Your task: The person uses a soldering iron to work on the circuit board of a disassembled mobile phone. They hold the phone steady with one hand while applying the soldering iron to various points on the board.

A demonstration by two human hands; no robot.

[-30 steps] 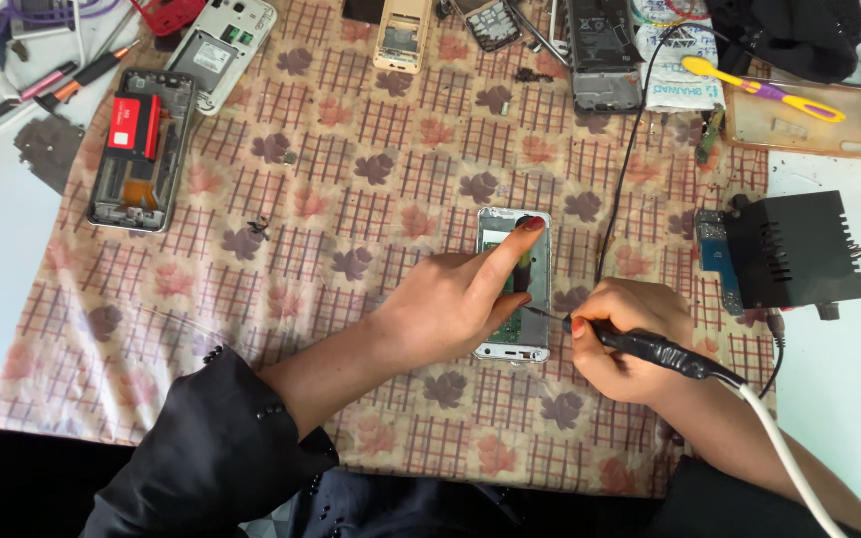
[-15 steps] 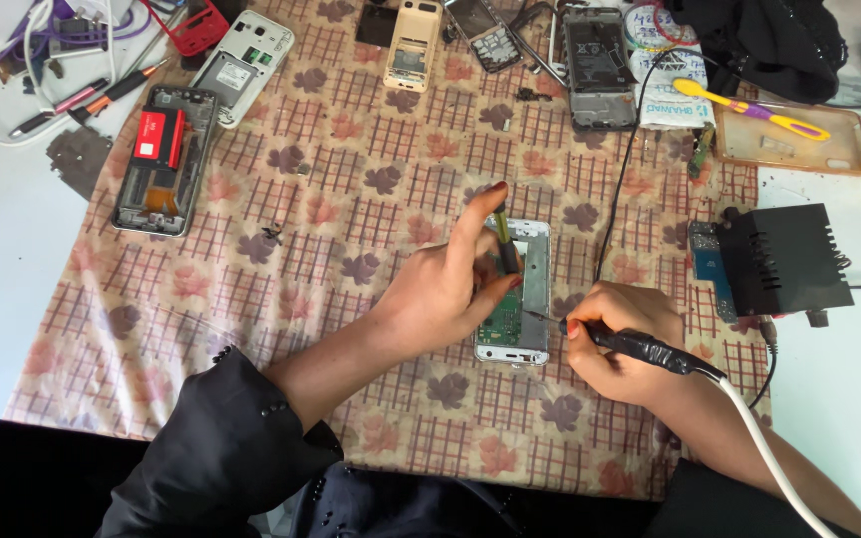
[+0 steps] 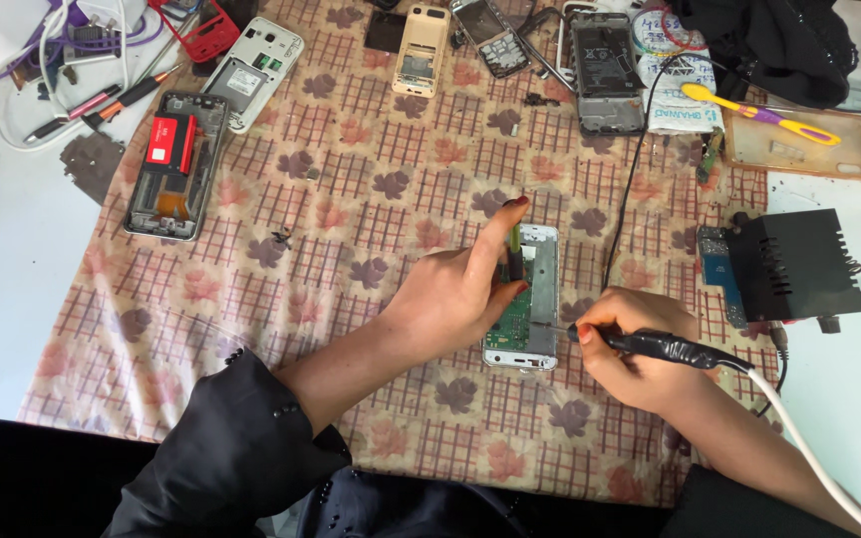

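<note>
At the centre of the frame, an opened phone (image 3: 530, 299) is pinned to the patterned cloth (image 3: 351, 199) by the left hand (image 3: 460, 289); a soldering iron (image 3: 670, 349) is pinched in the right hand (image 3: 640, 344), tip at the phone's green board.

both arms come in from the bottom edge in black sleeves. the left sleeve (image 3: 221, 458) is pushed up toward the elbow, bunched in folds, with a row of small dark buttons or studs along its cuff edge. the right sleeve (image 3: 739, 508) shows only as a dark strip low at the edge. the left hand (image 3: 455, 294) and right hand (image 3: 640, 349) are bare, no rings or watch visible, and the nails are painted red.
</note>
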